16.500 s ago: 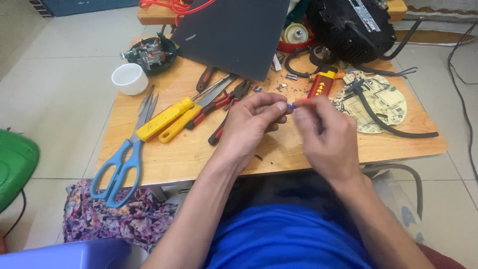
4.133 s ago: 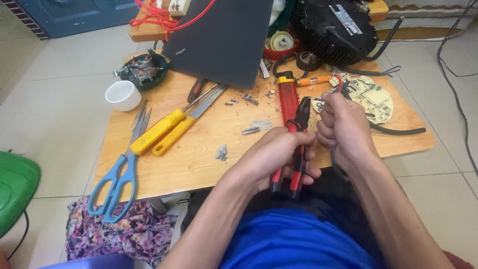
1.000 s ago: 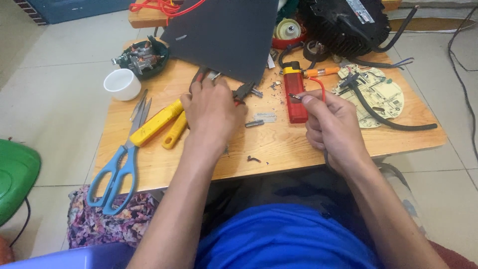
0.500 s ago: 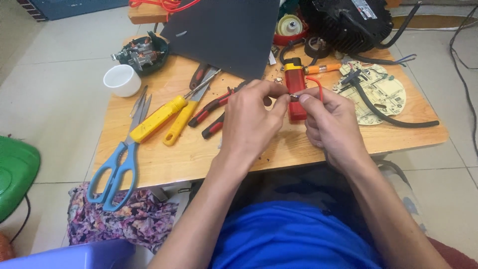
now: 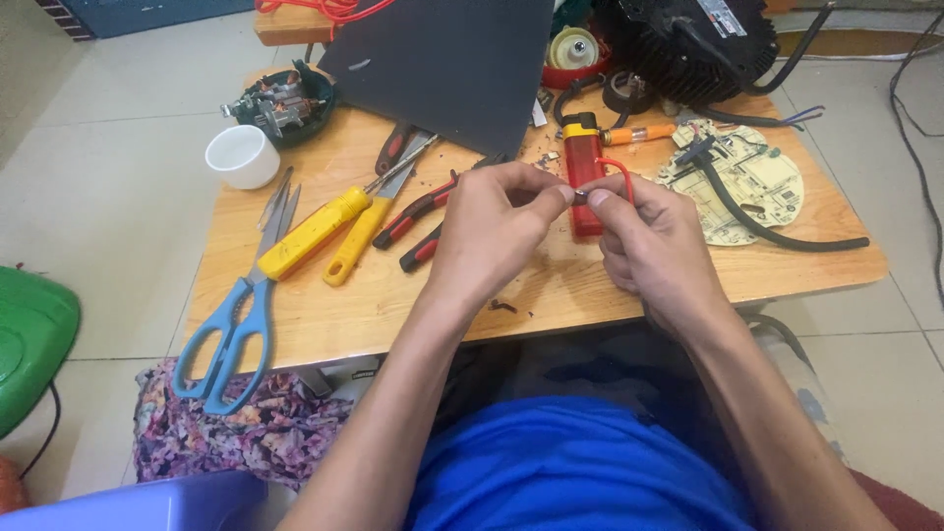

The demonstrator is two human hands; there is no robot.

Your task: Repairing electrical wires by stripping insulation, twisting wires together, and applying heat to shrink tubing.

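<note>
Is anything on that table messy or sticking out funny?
Yes. The big blue scissors hang their handles past the front edge of the wooden table, so a bump might tip them off. Small dark scraps lie scattered by the left hand. Both hands pinch a red wire above the red lighter.

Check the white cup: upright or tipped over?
Upright: the white cup stands on the table with its round mouth facing up.
</note>
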